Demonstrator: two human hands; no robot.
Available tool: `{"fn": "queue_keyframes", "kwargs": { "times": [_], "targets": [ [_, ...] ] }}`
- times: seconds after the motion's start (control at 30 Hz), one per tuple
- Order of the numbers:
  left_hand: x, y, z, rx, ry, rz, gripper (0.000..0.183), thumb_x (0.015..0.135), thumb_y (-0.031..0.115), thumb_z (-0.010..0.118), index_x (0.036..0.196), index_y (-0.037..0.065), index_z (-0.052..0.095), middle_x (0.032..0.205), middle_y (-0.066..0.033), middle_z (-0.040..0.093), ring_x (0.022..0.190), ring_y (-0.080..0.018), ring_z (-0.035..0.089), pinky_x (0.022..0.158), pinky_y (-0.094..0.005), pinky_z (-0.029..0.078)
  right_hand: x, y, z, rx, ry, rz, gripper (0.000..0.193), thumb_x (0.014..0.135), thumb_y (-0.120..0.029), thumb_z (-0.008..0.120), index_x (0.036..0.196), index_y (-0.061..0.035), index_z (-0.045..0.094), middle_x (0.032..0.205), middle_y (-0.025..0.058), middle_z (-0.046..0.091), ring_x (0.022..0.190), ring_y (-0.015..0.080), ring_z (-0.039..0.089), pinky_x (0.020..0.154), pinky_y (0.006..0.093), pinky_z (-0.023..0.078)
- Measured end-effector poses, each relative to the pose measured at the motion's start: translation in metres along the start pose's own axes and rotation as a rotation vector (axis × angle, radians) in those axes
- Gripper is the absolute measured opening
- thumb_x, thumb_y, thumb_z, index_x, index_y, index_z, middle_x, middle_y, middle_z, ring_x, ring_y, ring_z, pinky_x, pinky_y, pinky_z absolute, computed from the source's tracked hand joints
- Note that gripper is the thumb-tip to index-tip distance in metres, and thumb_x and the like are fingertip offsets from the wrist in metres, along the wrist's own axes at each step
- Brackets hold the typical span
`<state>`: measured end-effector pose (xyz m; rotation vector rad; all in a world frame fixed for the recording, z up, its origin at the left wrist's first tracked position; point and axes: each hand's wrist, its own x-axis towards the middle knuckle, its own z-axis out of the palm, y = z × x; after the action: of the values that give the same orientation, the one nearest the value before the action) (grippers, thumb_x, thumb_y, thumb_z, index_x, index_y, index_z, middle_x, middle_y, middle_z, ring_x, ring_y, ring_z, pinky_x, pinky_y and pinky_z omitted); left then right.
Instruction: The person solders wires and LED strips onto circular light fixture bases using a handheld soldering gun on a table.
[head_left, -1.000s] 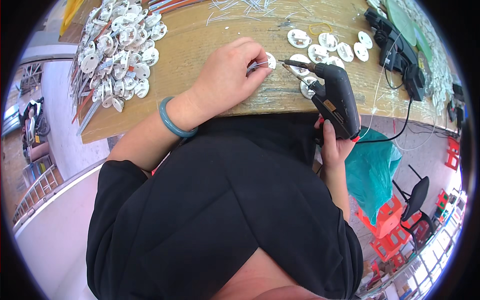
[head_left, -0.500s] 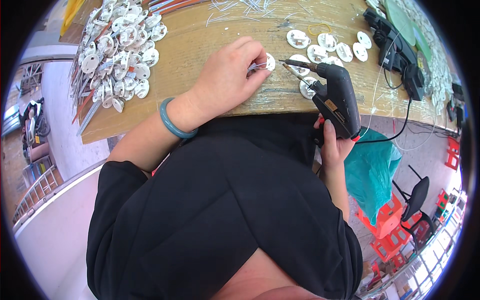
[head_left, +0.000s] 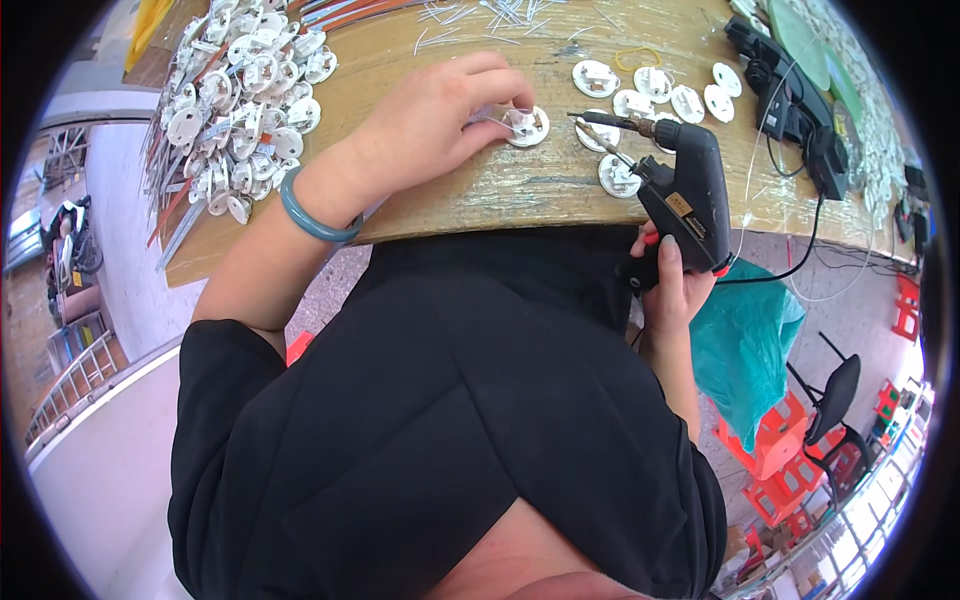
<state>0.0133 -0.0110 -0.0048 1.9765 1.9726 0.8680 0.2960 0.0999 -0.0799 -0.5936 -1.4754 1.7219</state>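
Observation:
My left hand (head_left: 440,115) reaches over the table, with thin pale wires (head_left: 487,118) between its curled fingers and thumb. Against its fingertips lies a round white plastic disc (head_left: 535,130) with small parts on top. My right hand (head_left: 672,285) grips a black soldering gun (head_left: 692,190) at the table's front edge. Its tip points left, apart from the disc at my left hand, and it passes above other white discs (head_left: 620,178). The fingers wrapped behind the gun's handle are partly hidden.
At the left is a heap of wired white discs (head_left: 255,120). Several more discs (head_left: 655,83) lie at the right. Loose cut wires (head_left: 500,15) are scattered at the back. A black device with a cable (head_left: 785,100) stands right, and a teal bag (head_left: 745,350) hangs below.
My left hand has shifted left and slightly away from me, uncovering more of the disc. The soldering gun has moved slightly right and tilted a little.

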Motion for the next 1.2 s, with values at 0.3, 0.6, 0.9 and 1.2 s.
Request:
{"fn": "queue_keyframes", "kwargs": {
  "times": [0.3, 0.6, 0.9, 1.2],
  "targets": [
    [-0.001, -0.002, 0.01, -0.061, 0.006, 0.036, 0.011, 0.081, 0.006, 0.071, 0.091, 0.008, 0.066, 0.094, -0.0047, 0.06, 0.083, -0.0239, 0.062, 0.072, -0.0322, 0.049, 0.004, -0.005, 0.005, 0.014, 0.009, -0.006, 0.032, 0.091, -0.003, 0.059, 0.12, 0.0063, 0.052, 0.093, 0.0141, 0.064, 0.071, 0.0153, 0.062, 0.066, 0.0285, 0.051],
    [-0.001, -0.002, 0.009, -0.012, -0.013, 0.017, 0.017, 0.08, 0.006, 0.072, 0.094, 0.005, 0.062, 0.091, -0.0053, 0.058, 0.079, -0.0228, 0.06, 0.07, -0.0314, 0.048, 0.005, -0.005, 0.004, 0.039, 0.02, 0.0, 0.03, 0.09, -0.004, 0.059, 0.118, 0.0066, 0.053, 0.092, 0.0139, 0.064, 0.071, 0.0153, 0.062, 0.066, 0.0283, 0.05],
    [-0.011, -0.004, 0.007, -0.469, 0.02, -0.286, 0.01, 0.085, 0.007, 0.069, 0.092, 0.002, 0.065, 0.085, -0.0034, 0.059, 0.075, -0.0105, 0.058, 0.067, -0.0256, 0.048, 0.004, -0.003, 0.003, 0.098, 0.004, -0.005, 0.032, 0.091, -0.004, 0.057, 0.121, 0.0058, 0.051, 0.097, 0.0161, 0.064, 0.072, 0.0154, 0.062, 0.067, 0.0288, 0.051],
    [0.004, 0.011, 0.003, -0.633, -0.069, -0.466, 0.005, 0.09, 0.005, 0.066, 0.093, 0.003, 0.064, 0.078, 0.0024, 0.059, 0.071, -0.0047, 0.055, 0.066, -0.0202, 0.046, 0.005, -0.014, 0.01, 0.071, 0.043, 0.026, 0.036, 0.091, -0.001, 0.057, 0.126, 0.0062, 0.05, 0.101, 0.0173, 0.066, 0.073, 0.0154, 0.062, 0.066, 0.0286, 0.051]
  ]
}}
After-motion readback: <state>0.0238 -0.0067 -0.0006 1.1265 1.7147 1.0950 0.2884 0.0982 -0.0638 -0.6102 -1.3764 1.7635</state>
